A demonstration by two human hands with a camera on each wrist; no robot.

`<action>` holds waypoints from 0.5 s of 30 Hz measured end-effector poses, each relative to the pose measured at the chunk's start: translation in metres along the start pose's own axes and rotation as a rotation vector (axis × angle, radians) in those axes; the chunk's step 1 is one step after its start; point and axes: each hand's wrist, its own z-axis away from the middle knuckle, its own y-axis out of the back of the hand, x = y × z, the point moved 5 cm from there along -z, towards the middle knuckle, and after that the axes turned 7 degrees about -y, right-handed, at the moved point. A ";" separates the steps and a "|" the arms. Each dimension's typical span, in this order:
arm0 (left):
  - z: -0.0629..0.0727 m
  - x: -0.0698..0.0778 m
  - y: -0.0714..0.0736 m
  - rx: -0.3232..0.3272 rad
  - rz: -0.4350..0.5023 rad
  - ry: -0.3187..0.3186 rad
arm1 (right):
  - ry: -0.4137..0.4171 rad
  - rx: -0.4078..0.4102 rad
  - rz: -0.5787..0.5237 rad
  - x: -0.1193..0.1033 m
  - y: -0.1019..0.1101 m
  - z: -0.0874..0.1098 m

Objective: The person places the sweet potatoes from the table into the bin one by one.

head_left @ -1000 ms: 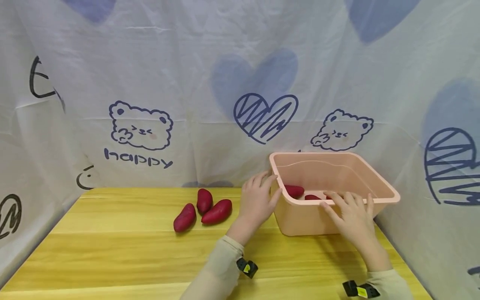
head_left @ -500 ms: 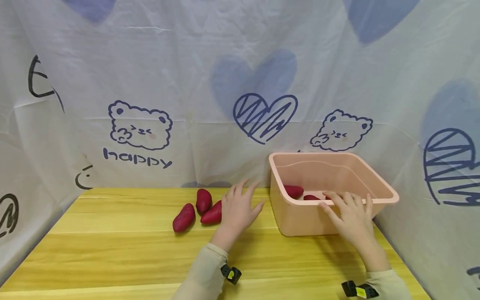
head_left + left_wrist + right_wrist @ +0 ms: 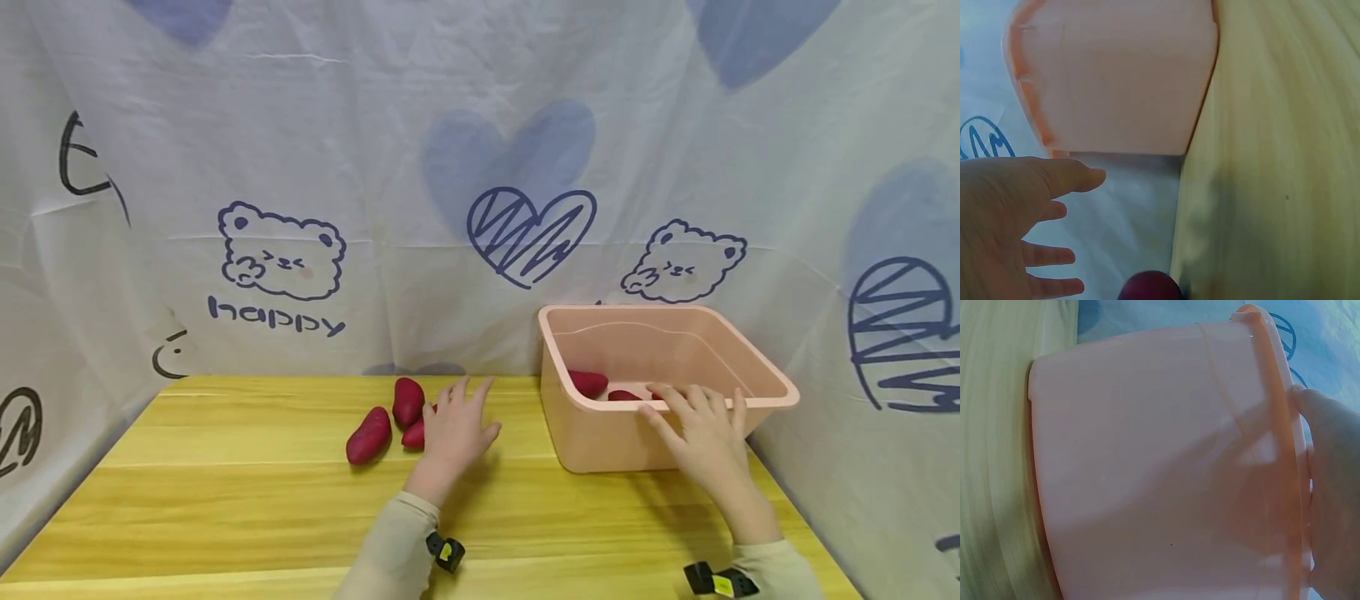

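Three red sweet potatoes lie grouped on the wooden table in the head view: a left one, a back one and a right one. My left hand is over the right one and partly hides it, fingers spread and holding nothing. In the left wrist view, the rounded end of a sweet potato shows below the fingers. My right hand rests on the front rim of a pink plastic bin, fingers reaching over the edge. Inside the bin lie more sweet potatoes, partly hidden by the rim and hand.
Behind the wooden table hangs a pale printed cloth, which also runs down both sides. The bin stands at the table's back right, close to the cloth.
My left hand has moved left from the bin's left rim to over the right-hand sweet potato. The right hand has stayed on the rim.
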 end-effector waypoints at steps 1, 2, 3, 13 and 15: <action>0.000 -0.002 -0.001 -0.004 -0.001 0.006 | 0.000 0.000 0.000 0.000 0.000 0.000; 0.000 -0.004 -0.002 -0.007 -0.001 0.012 | 0.001 0.000 0.001 0.000 0.000 0.000; 0.000 -0.006 -0.003 -0.011 0.001 0.018 | 0.001 0.000 0.002 0.000 0.000 0.000; 0.000 -0.024 -0.011 -0.055 0.007 0.053 | 0.000 0.001 -0.010 0.000 0.000 0.000; 0.001 -0.027 -0.012 -0.058 0.004 0.059 | 0.002 0.001 -0.009 0.000 0.000 0.000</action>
